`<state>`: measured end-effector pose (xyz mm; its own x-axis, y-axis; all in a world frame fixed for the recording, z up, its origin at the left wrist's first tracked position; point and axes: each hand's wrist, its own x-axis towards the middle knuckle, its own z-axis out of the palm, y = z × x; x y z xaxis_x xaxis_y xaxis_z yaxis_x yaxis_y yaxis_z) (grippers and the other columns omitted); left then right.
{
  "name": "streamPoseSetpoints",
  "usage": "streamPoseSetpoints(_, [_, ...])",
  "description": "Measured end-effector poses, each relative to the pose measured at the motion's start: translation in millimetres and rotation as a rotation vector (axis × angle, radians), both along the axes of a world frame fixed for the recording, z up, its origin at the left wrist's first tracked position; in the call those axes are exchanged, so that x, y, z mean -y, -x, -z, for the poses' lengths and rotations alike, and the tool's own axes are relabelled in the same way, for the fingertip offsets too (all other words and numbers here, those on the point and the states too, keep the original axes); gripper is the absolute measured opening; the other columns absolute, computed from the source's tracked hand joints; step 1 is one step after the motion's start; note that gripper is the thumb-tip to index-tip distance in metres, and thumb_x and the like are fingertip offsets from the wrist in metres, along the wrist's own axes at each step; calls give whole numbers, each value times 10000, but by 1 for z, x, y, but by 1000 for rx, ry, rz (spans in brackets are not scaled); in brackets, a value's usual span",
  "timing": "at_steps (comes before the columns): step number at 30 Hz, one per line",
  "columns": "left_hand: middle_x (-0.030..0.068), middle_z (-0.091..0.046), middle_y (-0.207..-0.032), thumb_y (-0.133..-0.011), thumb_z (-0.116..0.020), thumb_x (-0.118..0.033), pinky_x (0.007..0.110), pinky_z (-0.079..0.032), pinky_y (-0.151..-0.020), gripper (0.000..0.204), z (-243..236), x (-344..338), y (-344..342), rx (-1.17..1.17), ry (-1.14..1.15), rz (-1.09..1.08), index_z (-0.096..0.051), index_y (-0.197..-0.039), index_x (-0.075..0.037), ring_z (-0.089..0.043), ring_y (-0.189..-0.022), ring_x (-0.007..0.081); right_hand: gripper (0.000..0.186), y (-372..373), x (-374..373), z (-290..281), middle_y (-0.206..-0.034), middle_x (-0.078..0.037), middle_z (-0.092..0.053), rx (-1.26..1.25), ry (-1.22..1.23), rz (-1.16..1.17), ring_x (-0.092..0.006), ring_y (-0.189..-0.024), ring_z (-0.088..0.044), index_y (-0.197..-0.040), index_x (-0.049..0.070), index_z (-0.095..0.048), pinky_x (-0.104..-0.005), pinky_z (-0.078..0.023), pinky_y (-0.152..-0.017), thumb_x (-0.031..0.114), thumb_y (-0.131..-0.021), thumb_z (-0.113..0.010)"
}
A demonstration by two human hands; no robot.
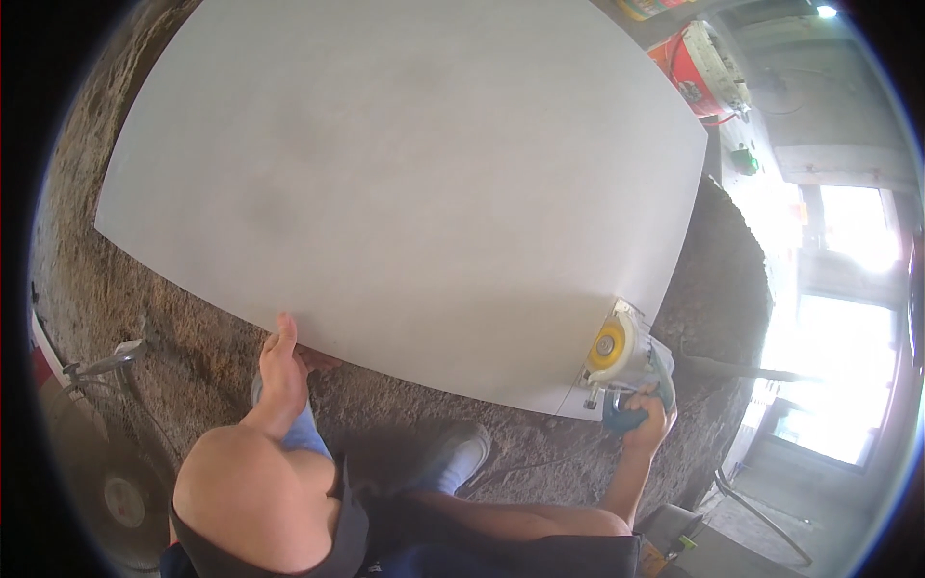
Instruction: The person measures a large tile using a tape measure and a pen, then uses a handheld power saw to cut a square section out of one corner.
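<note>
A large pale grey slab (414, 173) lies across a rough, dirty surface. At its lower right corner stands a white cutting tool (631, 342) with a yellow disc and a teal handle, over a thin line on the slab. My right hand (644, 416) is closed around that handle. My left hand (287, 371) grips the slab's near edge, thumb above and fingers partly hidden under it. My bare knees and my feet in grey shoes are below the slab.
A fan (120, 501) stands at lower left. A red and white bucket (703, 72) and a small green object (745, 161) are at upper right, near bright windows (833, 376). A hose (761, 515) runs at lower right, beside other clutter.
</note>
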<state>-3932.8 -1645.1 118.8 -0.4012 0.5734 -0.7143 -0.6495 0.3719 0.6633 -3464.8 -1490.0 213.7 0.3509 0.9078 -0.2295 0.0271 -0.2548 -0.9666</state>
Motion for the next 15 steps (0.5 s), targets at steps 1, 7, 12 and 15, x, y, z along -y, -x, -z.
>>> streamPoseSetpoints(1, [165, -674, -887, -1006, -356, -496, 370, -519, -610, 550, 0, 0, 0, 2, 1, -2, -544, -1104, 11, -650, -679, 267, 210, -1, -2, 1, -762, -117, -562, -2, 0, -4, -179, -553, -506, -854, -44, -554, -300, -452, -542, -39, -654, -492])
streamPoseSetpoints(7, [161, -680, -818, -1010, -349, -492, 348, -529, -594, 564, -1, -1, -3, -32, 22, -21, -576, -1021, 24, -660, -652, 256, 216, -1, -7, 2, -762, -112, -559, -12, 12, -1, -176, -558, -504, -860, -41, -560, -297, -452, -541, -35, -656, -489])
streamPoseSetpoints(12, [166, -680, -830, -1009, -352, -492, 354, -533, -597, 563, 1, 0, -6, -24, 33, -35, -571, -1026, 26, -662, -655, 261, 207, 2, -10, 0, -766, -111, -562, 37, 0, -11, -175, -563, -504, -855, -38, -558, -302, -453, -542, -33, -659, -491])
streamPoseSetpoints(15, [166, -680, -827, -1007, -356, -496, 356, -533, -599, 563, 0, 3, -6, -30, 31, -37, -573, -1017, 23, -661, -648, 263, 212, 0, -10, 3, -760, -105, -554, 89, 5, -31, -181, -577, -507, -880, -29, -557, -305, -445, -546, 10, -682, -495])
